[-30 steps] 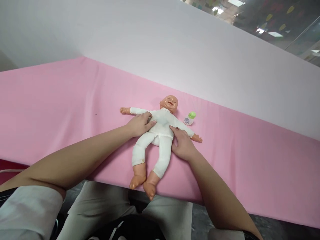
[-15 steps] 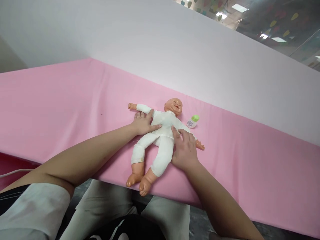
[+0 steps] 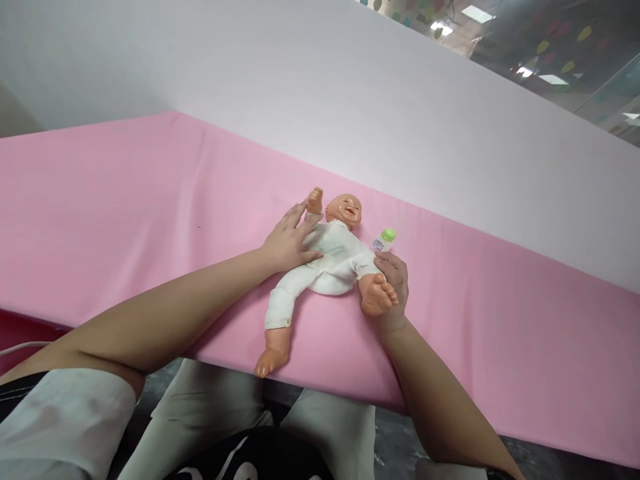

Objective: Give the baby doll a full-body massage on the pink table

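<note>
A baby doll (image 3: pixel 335 250) in a white cloth suit lies on its back on the pink padded surface (image 3: pixel 230 200). My left hand (image 3: pixel 290 241) lies along its side with fingers stretched out, the thumb on its belly and the fingertips by its raised arm. My right hand (image 3: pixel 400 293) is closed around the doll's bent, lifted leg, whose foot (image 3: pixel 379 295) partly covers the palm. The doll's arm on that side is hidden. Just beyond my right fingertips stands a small white bottle (image 3: pixel 381 244) with a green cap.
Behind the pink surface rises a white wall (image 3: pixel 320 100). A window (image 3: pixel 525 60) with coloured shapes is at upper right. My legs (image 3: pixel 215 400) are below the near edge, and a white cable (image 3: pixel 25 347) runs at far left.
One doll leg has swung up and outward with my right hand, which moved right toward the bottle. The doll's arm by my left hand has risen beside its head; my left fingers shifted up.
</note>
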Demonstrator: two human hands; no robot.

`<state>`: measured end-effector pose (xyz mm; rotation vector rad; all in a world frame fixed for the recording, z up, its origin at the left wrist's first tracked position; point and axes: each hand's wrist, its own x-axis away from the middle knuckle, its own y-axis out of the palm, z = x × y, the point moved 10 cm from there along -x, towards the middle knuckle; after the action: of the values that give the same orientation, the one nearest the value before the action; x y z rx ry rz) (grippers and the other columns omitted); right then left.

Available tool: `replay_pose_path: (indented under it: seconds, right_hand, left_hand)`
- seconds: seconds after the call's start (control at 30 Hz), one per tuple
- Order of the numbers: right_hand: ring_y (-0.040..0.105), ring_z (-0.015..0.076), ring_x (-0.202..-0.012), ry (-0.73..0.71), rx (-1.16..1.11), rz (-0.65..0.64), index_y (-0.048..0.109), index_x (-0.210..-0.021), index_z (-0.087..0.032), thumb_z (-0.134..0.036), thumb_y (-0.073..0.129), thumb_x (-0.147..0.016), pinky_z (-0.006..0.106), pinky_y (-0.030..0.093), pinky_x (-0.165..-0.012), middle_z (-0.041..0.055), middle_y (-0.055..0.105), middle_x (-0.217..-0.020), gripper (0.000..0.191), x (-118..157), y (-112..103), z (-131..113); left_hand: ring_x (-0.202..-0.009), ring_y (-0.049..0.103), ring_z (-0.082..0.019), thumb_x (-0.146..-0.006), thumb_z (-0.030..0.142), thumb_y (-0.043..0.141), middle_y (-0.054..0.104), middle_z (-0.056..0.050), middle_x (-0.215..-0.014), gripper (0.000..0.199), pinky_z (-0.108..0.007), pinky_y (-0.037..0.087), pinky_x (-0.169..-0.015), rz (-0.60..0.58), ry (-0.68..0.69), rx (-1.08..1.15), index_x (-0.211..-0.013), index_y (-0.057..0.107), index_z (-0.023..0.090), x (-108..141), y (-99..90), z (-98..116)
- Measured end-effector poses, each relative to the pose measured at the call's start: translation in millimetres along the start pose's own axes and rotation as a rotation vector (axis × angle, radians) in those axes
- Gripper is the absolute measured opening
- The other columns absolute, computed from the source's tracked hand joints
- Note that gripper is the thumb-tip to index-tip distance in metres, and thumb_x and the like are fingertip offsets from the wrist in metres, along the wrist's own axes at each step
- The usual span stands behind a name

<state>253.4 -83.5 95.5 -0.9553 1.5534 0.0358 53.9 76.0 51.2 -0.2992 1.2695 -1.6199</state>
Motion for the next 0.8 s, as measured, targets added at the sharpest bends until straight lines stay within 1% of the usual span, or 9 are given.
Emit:
replay_pose_path:
  seconds: [0.07,0.13,0.27,0.33,0.4,0.5,0.6,0.7,0.8]
  right_hand:
    - [0.066,0.0348,-0.122,0.029,0.001,-0.052,0.057,-0.136,-0.026,-0.044,0.070,-0.092,0.057,0.062,-0.097,0.0178,0.062,-0.136,0.049,0,6,6]
    - [0.065,0.0359,-0.127,0.018,-0.006,-0.132,0.059,-0.135,-0.026,-0.043,0.071,-0.091,0.059,0.059,-0.102,0.0183,0.061,-0.144,0.049,-1,14,4]
    - [0.058,0.0375,-0.139,-0.016,0.017,-0.448,0.056,-0.146,-0.024,-0.041,0.073,-0.089,0.062,0.051,-0.112,0.0180,0.054,-0.160,0.062,3,45,-8]
    - [0.056,0.0377,-0.141,-0.017,0.032,-0.497,0.052,-0.151,-0.023,-0.045,0.075,-0.088,0.063,0.049,-0.114,0.0182,0.050,-0.164,0.071,3,51,-14]
    - [0.056,0.0377,-0.139,-0.016,0.049,-0.475,0.051,-0.152,-0.021,-0.051,0.076,-0.087,0.062,0.048,-0.114,0.0194,0.050,-0.164,0.075,1,49,-19]
    - [0.059,0.0390,-0.132,-0.029,0.103,-0.438,0.058,-0.146,-0.020,-0.054,0.074,-0.086,0.062,0.049,-0.111,0.0190,0.057,-0.157,0.070,-3,42,-26]
    - [0.063,0.0396,-0.122,-0.081,0.121,-0.406,0.067,-0.134,-0.024,-0.059,0.075,-0.081,0.063,0.050,-0.107,0.0162,0.064,-0.150,0.064,-2,33,-36]
    - [0.068,0.0343,-0.108,-0.195,0.032,-0.411,0.071,-0.123,-0.029,-0.057,0.074,-0.080,0.058,0.054,-0.099,0.0116,0.072,-0.135,0.051,6,28,-56]
    - [0.069,0.0256,-0.092,-0.336,-0.148,-0.510,0.071,-0.112,-0.028,-0.044,0.070,-0.082,0.045,0.057,-0.086,0.0067,0.077,-0.113,0.034,18,34,-86]
  left_hand:
    - [-0.167,0.010,-0.043,-0.086,0.055,0.077,0.007,-0.012,-0.182,0.096,-0.061,0.022,-0.133,-0.015,0.081,-0.030,-0.168,0.035,0.028,0,1.7,9]
    - [-0.166,0.016,-0.039,-0.092,0.049,0.071,0.011,-0.009,-0.182,0.083,-0.057,0.023,-0.134,-0.065,0.161,-0.048,-0.166,0.040,0.029,1,7.9,17]
    - [-0.166,0.023,-0.032,-0.099,0.034,0.056,0.024,-0.002,-0.180,0.061,-0.051,0.023,-0.135,-0.199,0.304,-0.071,-0.160,0.051,0.033,4,25.4,33]
    - [-0.166,0.022,-0.030,-0.101,0.032,0.052,0.027,0.000,-0.179,0.057,-0.050,0.021,-0.135,-0.213,0.329,-0.084,-0.158,0.055,0.033,4,28.8,35]
    - [-0.166,0.023,-0.031,-0.102,0.033,0.051,0.027,-0.001,-0.179,0.058,-0.051,0.022,-0.135,-0.202,0.309,-0.084,-0.159,0.053,0.033,4,28.6,33]
    - [-0.165,0.025,-0.033,-0.100,0.041,0.056,0.022,-0.005,-0.180,0.064,-0.050,0.026,-0.134,-0.169,0.224,-0.028,-0.163,0.048,0.031,2,23.3,23]
    - [-0.162,0.031,-0.036,-0.091,0.056,0.068,0.024,-0.010,-0.178,0.083,-0.049,0.034,-0.131,-0.072,0.064,0.104,-0.165,0.043,0.028,-2,10.6,2]
    - [-0.156,0.040,-0.037,-0.088,0.060,0.070,0.035,-0.014,-0.171,0.091,-0.050,0.039,-0.127,0.085,-0.126,0.244,-0.166,0.040,0.025,-7,-4.1,-33]
    - [-0.145,0.054,-0.037,-0.092,0.054,0.067,0.044,-0.014,-0.166,0.086,-0.052,0.043,-0.123,0.203,-0.369,0.421,-0.166,0.037,0.023,-9,-7.9,-81]
